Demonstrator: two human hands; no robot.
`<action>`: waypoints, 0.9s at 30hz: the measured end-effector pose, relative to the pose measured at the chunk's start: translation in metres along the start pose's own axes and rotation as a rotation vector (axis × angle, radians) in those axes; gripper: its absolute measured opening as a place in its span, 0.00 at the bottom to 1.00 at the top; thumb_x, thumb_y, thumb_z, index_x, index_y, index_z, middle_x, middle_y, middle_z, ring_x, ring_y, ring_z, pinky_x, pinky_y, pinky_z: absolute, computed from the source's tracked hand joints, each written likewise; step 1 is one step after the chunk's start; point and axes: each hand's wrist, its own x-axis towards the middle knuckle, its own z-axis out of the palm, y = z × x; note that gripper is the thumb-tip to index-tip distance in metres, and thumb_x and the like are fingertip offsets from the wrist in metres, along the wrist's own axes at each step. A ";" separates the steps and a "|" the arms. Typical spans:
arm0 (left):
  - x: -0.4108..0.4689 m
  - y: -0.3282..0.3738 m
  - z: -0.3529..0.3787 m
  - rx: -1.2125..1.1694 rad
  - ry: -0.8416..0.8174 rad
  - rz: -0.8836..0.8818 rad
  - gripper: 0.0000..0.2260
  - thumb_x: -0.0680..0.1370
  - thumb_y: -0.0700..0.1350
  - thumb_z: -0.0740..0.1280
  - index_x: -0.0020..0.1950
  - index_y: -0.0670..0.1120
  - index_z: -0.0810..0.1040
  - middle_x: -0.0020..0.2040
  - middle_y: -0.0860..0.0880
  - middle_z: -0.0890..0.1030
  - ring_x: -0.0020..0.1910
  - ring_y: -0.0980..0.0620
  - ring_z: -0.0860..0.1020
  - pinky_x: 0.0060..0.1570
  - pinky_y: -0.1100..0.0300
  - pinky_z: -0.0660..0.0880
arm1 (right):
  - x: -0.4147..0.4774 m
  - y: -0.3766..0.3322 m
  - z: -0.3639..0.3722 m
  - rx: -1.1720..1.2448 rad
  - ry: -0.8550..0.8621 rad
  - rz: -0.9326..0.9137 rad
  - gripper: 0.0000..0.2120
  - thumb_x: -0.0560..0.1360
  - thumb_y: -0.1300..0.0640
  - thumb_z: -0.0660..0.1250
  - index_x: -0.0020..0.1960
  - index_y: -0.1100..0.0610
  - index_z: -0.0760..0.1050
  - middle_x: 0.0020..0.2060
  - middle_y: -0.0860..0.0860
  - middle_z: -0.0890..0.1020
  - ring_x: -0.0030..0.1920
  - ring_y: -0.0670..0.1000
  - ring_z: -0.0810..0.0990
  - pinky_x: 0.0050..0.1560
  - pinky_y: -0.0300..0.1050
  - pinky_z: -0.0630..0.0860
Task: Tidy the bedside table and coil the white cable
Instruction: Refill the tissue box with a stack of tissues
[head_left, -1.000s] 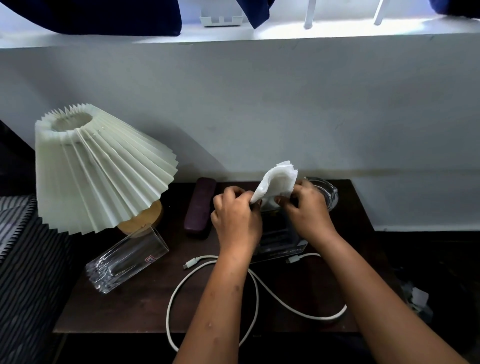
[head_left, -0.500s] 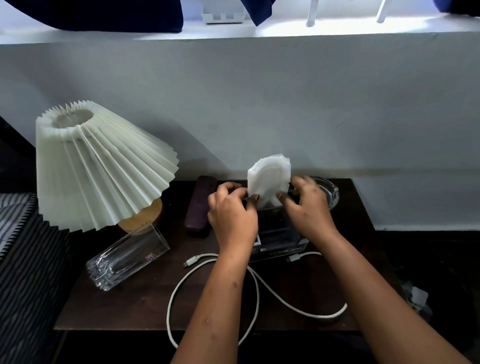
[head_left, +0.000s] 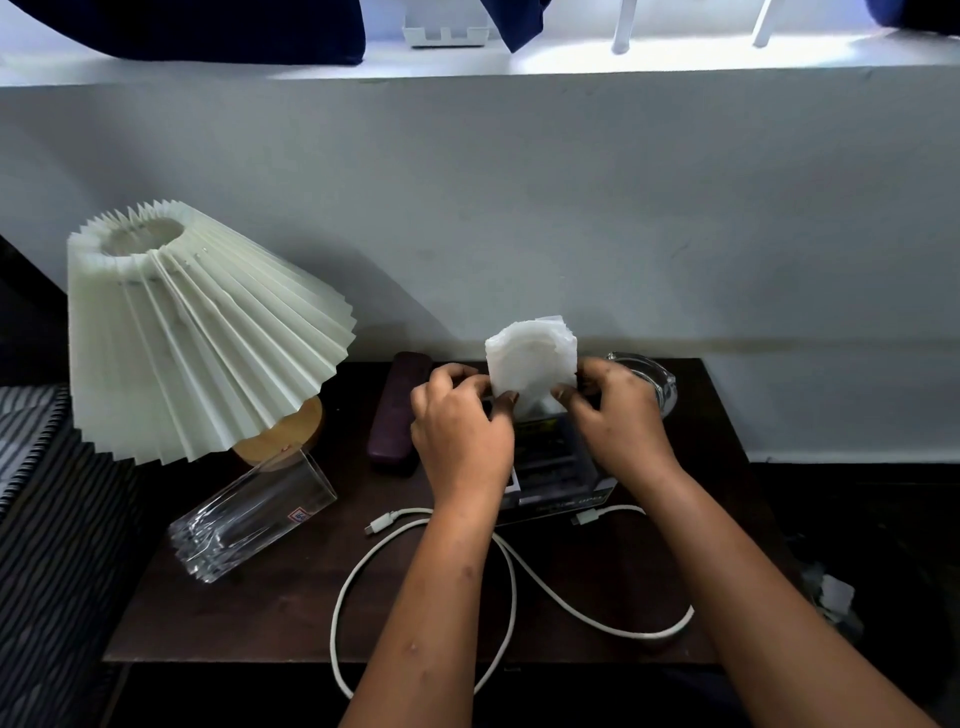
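White cable (head_left: 597, 608), cream pleated lampshade (head_left: 202, 338), dark table (head_left: 260, 613).

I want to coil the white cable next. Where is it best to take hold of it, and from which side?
Probably at the free plug end, coming from above on the left. It lies clear on the table, between the fallen glass and the left forearm, and coiling from an end is easier. The other plug lies close against the box. Both hands are busy with the tissue.

White wall (head_left: 571, 218) (bright sill (head_left: 675, 57) above)
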 end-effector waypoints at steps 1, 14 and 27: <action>0.001 0.000 -0.001 -0.019 0.008 0.001 0.09 0.72 0.49 0.69 0.49 0.47 0.81 0.57 0.52 0.75 0.59 0.49 0.67 0.51 0.54 0.67 | 0.000 -0.001 -0.002 0.030 0.019 -0.002 0.07 0.73 0.58 0.68 0.50 0.56 0.79 0.38 0.46 0.79 0.37 0.40 0.76 0.37 0.24 0.67; 0.001 0.000 0.000 -0.016 0.020 0.038 0.07 0.73 0.45 0.69 0.48 0.45 0.82 0.56 0.51 0.76 0.58 0.48 0.68 0.52 0.52 0.69 | -0.003 -0.002 0.008 -0.041 0.043 0.005 0.03 0.72 0.60 0.69 0.44 0.59 0.80 0.35 0.54 0.83 0.36 0.52 0.77 0.37 0.41 0.69; -0.001 -0.001 0.004 0.007 -0.012 0.079 0.08 0.73 0.45 0.69 0.49 0.44 0.82 0.55 0.50 0.76 0.58 0.48 0.68 0.52 0.52 0.70 | -0.002 0.001 0.004 -0.102 0.042 0.001 0.03 0.72 0.60 0.68 0.45 0.56 0.79 0.36 0.49 0.82 0.35 0.46 0.75 0.35 0.28 0.67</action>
